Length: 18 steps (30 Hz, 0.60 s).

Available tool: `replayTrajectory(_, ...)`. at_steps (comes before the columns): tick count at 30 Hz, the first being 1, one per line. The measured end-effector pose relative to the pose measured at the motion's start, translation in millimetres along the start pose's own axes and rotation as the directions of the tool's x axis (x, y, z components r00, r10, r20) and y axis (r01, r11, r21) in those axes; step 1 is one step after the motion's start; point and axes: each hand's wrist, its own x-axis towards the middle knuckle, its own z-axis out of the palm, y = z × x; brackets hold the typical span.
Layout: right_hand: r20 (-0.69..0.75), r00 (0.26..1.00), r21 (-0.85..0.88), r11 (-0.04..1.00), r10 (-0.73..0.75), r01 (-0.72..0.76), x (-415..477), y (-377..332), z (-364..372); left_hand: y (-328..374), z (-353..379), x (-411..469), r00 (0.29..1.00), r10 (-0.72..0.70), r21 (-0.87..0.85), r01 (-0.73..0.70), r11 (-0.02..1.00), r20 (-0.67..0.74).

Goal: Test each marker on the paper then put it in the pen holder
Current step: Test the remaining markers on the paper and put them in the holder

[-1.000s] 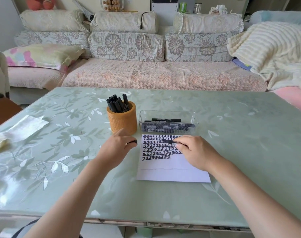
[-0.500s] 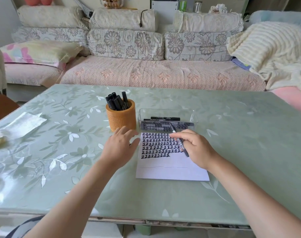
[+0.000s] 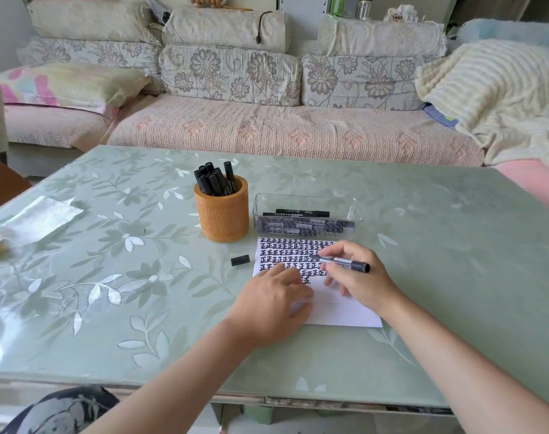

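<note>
— Item: marker (image 3: 342, 263)?
— Pinched in my right hand (image 3: 358, 277), long axis crosswise, tip end leftward over the paper (image 3: 339, 311).
— Left hand (image 3: 273, 305)?
— Fingers flat, pressing the paper. Cap (image 3: 240, 260) lies just left of the sheet, nearer this hand; pen holder (image 3: 223, 214) beyond.

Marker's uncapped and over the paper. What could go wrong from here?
The cap lies loose on the table left of the paper; it may roll or get forgotten. The left hand rests over inked rows and could smear them. The pen holder looks crowded, so the marker may jam going in.
</note>
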Motion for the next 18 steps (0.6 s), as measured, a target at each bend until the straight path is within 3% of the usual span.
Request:
replayTrajectory(5, -0.041, 0.998, -0.088, 0.995, 0.041, -0.044, 3, 11, 2, 0, 1, -2, 1.000, -0.021, 0.016, 0.020, 1.000, 0.005)
replayTrajectory(18, -0.009, 0.996, -0.167, 0.983, -0.084, 0.081, 2, 19, 4, 1, 3, 0, 0.999, -0.042, 0.014, 0.042, 0.999, 0.011)
